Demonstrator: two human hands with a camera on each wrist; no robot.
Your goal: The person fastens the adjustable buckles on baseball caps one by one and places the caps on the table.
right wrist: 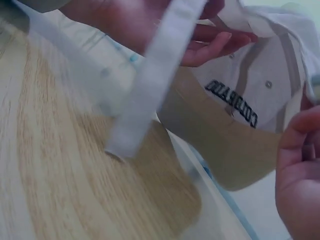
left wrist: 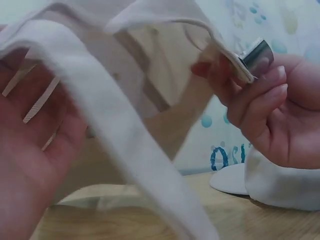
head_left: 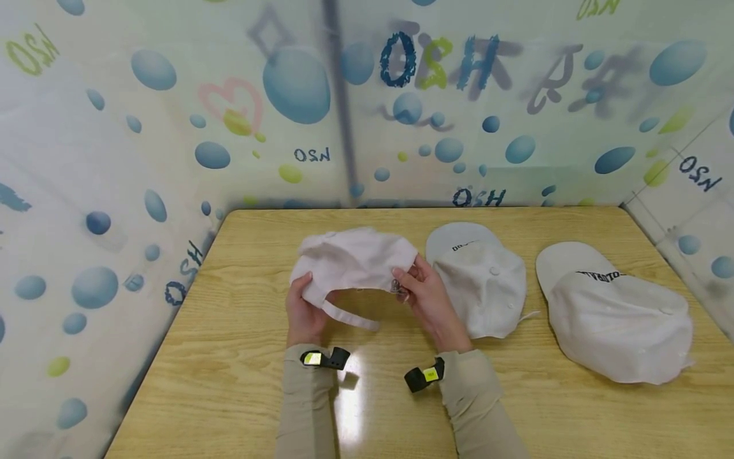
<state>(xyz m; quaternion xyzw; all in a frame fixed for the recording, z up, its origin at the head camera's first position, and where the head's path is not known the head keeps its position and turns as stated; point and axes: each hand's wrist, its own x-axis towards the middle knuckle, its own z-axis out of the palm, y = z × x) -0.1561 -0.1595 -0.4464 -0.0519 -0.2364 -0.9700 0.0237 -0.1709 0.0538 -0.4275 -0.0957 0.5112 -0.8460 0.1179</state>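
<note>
A wall covering (head_left: 453,127) printed with blue spots backs the wood-grain tabletop (head_left: 229,382), where we see a pair of tan sleeves (head_left: 309,408) reaching in from the near edge. Three white caps share the scene: an outer cap (head_left: 622,325) sits farthest right and a middle cap (head_left: 487,287) rests just beside the work, both with brims pointing away. The third, the held cap (head_left: 355,258), is raised above the tabletop left of the other two, its rear opening turned toward us.

The left hand (head_left: 304,309) grips the cap's left edge, thumb outside and fingers reaching inside. The right hand (head_left: 430,296) pinches the opposite edge of the opening. Between them the strap (head_left: 351,317) hangs from the left side, its far end loose. Inside the crown we make out dark lettering (right wrist: 231,104), and by the right fingers a metal clasp (left wrist: 257,57), apart from the strap's free end.

We judge the step in hand to be work on the undone rear closure. As we read it, fastening would call for the right hand to steady the clasp while the left shifts its hold to the strap and guides the tip across.
</note>
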